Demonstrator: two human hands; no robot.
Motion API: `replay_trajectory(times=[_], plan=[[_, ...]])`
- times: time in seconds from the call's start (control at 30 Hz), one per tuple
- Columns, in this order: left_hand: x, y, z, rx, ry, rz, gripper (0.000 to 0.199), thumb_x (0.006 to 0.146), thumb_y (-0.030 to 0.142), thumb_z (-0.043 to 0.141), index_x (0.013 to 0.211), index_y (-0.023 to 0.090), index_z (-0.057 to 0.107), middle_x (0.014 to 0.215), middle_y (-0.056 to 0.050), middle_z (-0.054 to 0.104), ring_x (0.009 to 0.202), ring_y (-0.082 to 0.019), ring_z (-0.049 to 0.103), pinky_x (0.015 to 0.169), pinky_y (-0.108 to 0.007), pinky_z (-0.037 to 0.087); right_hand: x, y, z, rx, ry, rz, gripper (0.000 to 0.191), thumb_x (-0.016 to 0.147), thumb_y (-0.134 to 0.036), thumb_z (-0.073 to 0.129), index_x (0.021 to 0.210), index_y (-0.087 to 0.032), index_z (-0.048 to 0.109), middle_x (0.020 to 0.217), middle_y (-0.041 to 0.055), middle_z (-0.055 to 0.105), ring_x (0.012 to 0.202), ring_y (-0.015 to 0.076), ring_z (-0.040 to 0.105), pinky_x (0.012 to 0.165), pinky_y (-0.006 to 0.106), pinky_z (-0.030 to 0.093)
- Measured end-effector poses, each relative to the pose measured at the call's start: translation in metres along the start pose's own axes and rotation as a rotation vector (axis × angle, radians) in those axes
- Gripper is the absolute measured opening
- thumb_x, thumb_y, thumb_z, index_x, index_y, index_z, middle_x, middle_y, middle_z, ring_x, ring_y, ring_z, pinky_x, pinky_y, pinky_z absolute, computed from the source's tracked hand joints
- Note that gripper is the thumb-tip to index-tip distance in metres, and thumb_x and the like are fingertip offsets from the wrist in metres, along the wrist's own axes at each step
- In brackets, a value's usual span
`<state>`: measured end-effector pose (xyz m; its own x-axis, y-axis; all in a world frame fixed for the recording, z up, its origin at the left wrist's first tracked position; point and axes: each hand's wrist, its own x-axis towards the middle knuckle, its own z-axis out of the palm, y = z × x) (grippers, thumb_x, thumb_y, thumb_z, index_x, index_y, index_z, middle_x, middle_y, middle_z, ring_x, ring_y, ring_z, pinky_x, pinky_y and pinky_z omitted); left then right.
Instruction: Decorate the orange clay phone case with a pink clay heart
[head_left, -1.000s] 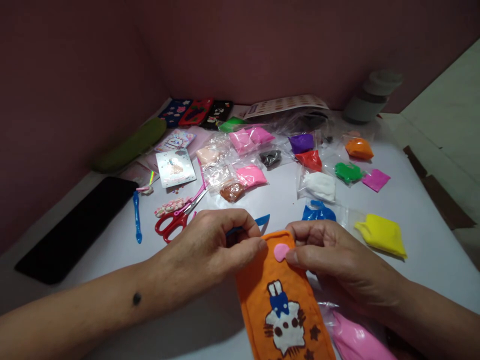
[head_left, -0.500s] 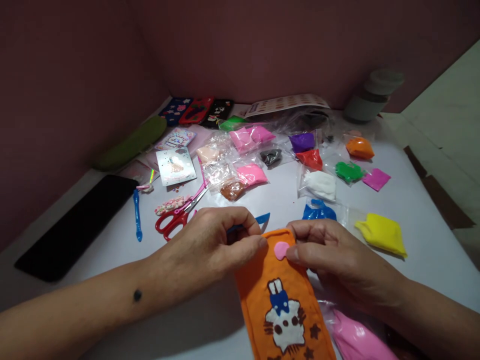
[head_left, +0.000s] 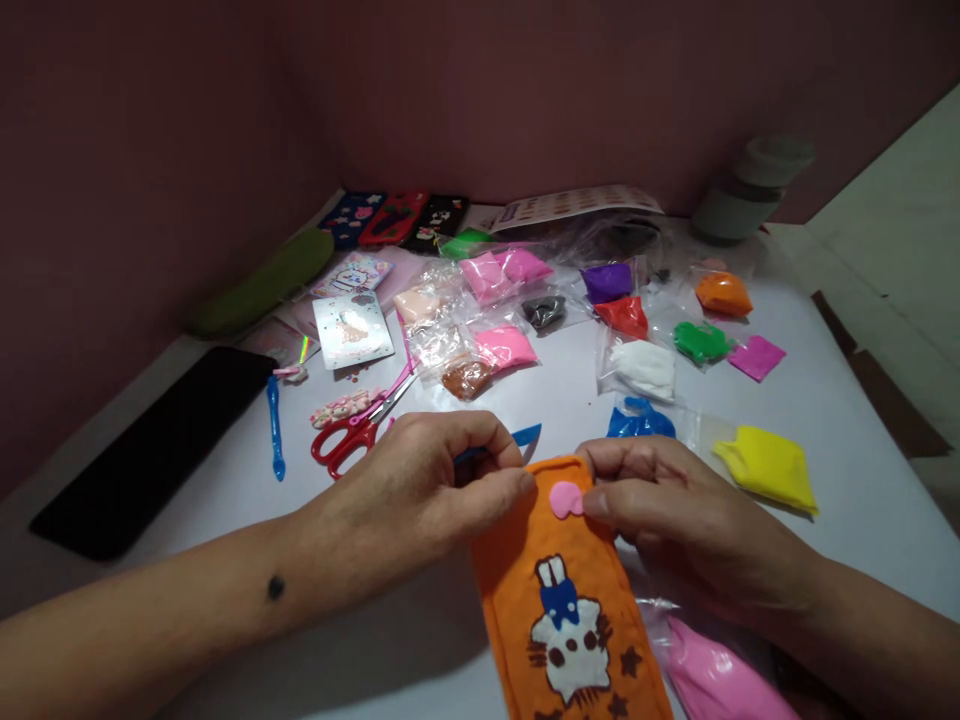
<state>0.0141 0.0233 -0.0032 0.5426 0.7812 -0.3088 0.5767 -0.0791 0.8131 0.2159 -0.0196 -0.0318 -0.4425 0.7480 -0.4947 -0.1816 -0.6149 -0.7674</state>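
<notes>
An orange clay-covered panel (head_left: 525, 570) tilts toward me, with a white cat figure (head_left: 577, 645) in blue, drawn upside down, and brown stars on it. My left hand (head_left: 457, 480) pinches the panel's far left corner between thumb and fingers. My right hand (head_left: 675, 510) grips its far right edge, the thumb on top touching a pink clay piece (head_left: 566, 499) near the far end. That piece looks like two joined rounded lobes. The fingertips under the panel are hidden. Part of a blue strip (head_left: 529, 435) shows behind my left hand.
Red scissors (head_left: 345, 440), a blue tool (head_left: 275, 430) and a black slab (head_left: 150, 455) lie left. Bagged clay is spread beyond my hands, with yellow clay (head_left: 769, 468) at right and pink clay (head_left: 720, 675) near my right wrist. A lidded jar (head_left: 742, 195) stands far right.
My right thumb has shifted slightly right, and more of the pink piece shows, with a second lobe visible. The whole view has moved very slightly.
</notes>
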Motion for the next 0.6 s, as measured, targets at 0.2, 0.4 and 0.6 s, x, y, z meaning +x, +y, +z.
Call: replay_trajectory(times=[0.2, 0.4, 0.6], plan=[[-0.0001, -0.0018, 0.0006, 0.005, 0.011, 0.011, 0.018, 0.082, 0.032, 0.058, 0.074, 0.017, 0.063, 0.061, 0.004, 0.055, 0.055, -0.007, 0.045, 0.047, -0.016, 0.032, -0.0012, -0.0002, 0.0030, 0.113, -0.034, 0.010, 0.011, 0.079, -0.025, 0.067, 0.083, -0.014, 0.068, 0.071, 0.0025, 0.060, 0.063, 0.0127, 0.055, 0.059, 0.025, 0.040], [0.0028, -0.0025, 0.0002, -0.021, 0.011, -0.010, 0.021, 0.081, 0.034, 0.055, 0.075, 0.016, 0.063, 0.064, 0.003, 0.054, 0.058, -0.009, 0.045, 0.048, -0.017, 0.034, 0.0023, 0.0035, 0.0062, 0.317, -0.101, -0.010, 0.013, 0.073, -0.018, 0.069, 0.085, -0.014, 0.071, 0.074, 0.0040, 0.065, 0.067, 0.0131, 0.058, 0.068, 0.026, 0.047], [0.0021, -0.0036, -0.0002, -0.030, 0.007, -0.038, 0.021, 0.080, 0.036, 0.055, 0.075, 0.017, 0.062, 0.064, 0.003, 0.054, 0.058, -0.009, 0.045, 0.047, -0.017, 0.033, 0.0044, 0.0044, 0.0036, 0.355, -0.112, -0.026, 0.022, 0.072, -0.011, 0.062, 0.090, -0.014, 0.073, 0.071, 0.0030, 0.065, 0.065, 0.0131, 0.058, 0.072, 0.027, 0.048]])
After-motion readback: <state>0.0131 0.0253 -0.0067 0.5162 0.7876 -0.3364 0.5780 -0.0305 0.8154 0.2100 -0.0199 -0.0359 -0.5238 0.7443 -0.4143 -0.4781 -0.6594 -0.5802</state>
